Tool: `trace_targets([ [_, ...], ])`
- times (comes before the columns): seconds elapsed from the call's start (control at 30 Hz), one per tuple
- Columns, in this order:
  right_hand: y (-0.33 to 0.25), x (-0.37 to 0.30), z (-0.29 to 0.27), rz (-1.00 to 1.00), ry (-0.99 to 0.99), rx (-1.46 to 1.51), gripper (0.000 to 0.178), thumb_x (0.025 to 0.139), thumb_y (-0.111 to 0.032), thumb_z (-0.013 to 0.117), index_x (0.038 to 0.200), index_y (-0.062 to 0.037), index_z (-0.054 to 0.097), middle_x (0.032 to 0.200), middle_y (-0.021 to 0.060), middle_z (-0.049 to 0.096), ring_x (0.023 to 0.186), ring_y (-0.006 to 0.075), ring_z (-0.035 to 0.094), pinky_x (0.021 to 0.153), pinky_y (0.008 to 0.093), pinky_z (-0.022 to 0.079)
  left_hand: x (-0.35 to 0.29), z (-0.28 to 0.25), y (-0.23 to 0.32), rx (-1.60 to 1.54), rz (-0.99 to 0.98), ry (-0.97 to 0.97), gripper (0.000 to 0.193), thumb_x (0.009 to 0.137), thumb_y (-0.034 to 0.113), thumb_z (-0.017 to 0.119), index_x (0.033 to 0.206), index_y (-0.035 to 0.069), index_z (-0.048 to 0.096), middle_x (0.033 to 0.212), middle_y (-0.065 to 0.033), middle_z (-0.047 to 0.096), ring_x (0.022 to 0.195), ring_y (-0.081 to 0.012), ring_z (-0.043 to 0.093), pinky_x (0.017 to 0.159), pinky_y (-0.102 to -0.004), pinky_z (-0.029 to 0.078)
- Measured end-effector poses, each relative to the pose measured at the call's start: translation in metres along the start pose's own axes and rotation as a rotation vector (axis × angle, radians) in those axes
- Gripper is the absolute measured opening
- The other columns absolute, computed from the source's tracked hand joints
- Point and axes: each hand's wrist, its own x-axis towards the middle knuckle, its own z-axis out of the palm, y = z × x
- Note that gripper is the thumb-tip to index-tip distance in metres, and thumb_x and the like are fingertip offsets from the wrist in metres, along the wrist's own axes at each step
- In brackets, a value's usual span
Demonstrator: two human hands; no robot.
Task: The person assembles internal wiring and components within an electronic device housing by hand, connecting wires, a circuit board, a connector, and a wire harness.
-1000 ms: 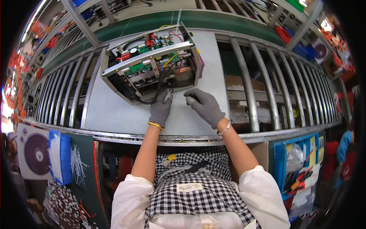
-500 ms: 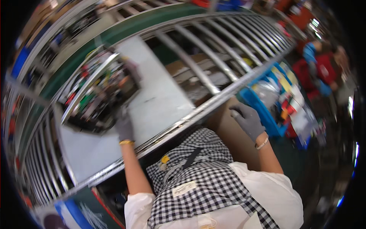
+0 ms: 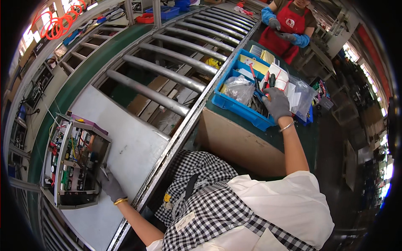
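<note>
My left hand [image 3: 111, 187], in a grey glove, is beside the lower right edge of an opened metal equipment case [image 3: 79, 167]. Thin pale strips [image 3: 103, 168] stick out from its closed fingers; what they are is too small to tell. Circuit boards and coloured wires show inside the case, which rests on a pale metal plate [image 3: 121, 146]. My right hand [image 3: 277, 104], also gloved, reaches into a blue divided bin [image 3: 240, 109]. Its fingers curl at a blue-handled hand tool [image 3: 259, 94], among red and black handles. The tool's far end is hidden.
A roller conveyor [image 3: 171, 81] runs away beyond the plate. Clear plastic bags [image 3: 239, 90] and papers lie in the bin, which stands on a green-topped bench [image 3: 268, 138]. Another person in a red apron [image 3: 289, 23] stands at the far right. A coiled orange hose [image 3: 60, 25] hangs far left.
My right hand has gone from empty beside the bench into the blue bin, at the tools. The view has turned right; my left hand stays beside the case.
</note>
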Motion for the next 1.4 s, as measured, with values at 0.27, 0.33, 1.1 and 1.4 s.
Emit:
trace_targets([
  [0.27, 0.008, 0.043, 0.014, 0.052, -0.353, -0.101, 0.027, 0.086, -0.027, 0.061, 0.108, -0.0130, 0.070, 0.107, 0.0120, 0.069, 0.104, 0.0321, 0.063, 0.090, 0.0424, 0.049, -0.006, -0.004, 0.008, 0.077, 0.004, 0.017, 0.034, 0.100, 0.020, 0.049, 0.123, -0.003, 0.060, 0.119, -0.0164, 0.066, 0.109, -0.0291, 0.061, 0.097, -0.0363, 0.043],
  [0.33, 0.022, 0.053, 0.018, 0.050, -0.410, -0.054, 0.025, 0.088, -0.025, 0.059, 0.106, -0.0127, 0.070, 0.105, 0.0123, 0.070, 0.102, 0.0322, 0.064, 0.090, 0.0418, 0.049, -0.006, -0.003, 0.011, 0.087, 0.011, 0.023, 0.034, 0.100, 0.020, 0.048, 0.122, -0.003, 0.060, 0.119, -0.0167, 0.066, 0.109, -0.0295, 0.061, 0.097, -0.0363, 0.043],
  [1.1, -0.011, 0.037, 0.004, -0.164, -0.575, 0.085, 0.072, 0.079, -0.033, 0.066, 0.144, -0.0136, 0.042, 0.115, 0.0255, 0.064, 0.105, 0.0396, 0.063, 0.090, 0.0463, 0.049, -0.007, 0.009, -0.042, 0.288, 0.221, 0.112, 0.036, 0.094, 0.015, 0.053, 0.127, 0.001, 0.059, 0.123, -0.0205, 0.063, 0.111, -0.0377, 0.059, 0.099, -0.0418, 0.043],
  [1.4, 0.059, 0.028, 0.071, 0.205, 0.044, 0.134, 0.053, 0.095, -0.035, 0.047, 0.140, -0.0068, 0.043, 0.126, 0.0245, 0.060, 0.111, 0.0422, 0.059, 0.091, 0.0490, 0.045, -0.008, -0.014, 0.057, -0.021, 0.220, 0.039, 0.029, 0.092, 0.006, 0.054, 0.120, 0.007, 0.063, 0.113, -0.0146, 0.068, 0.105, -0.0293, 0.066, 0.091, -0.0349, 0.049],
])
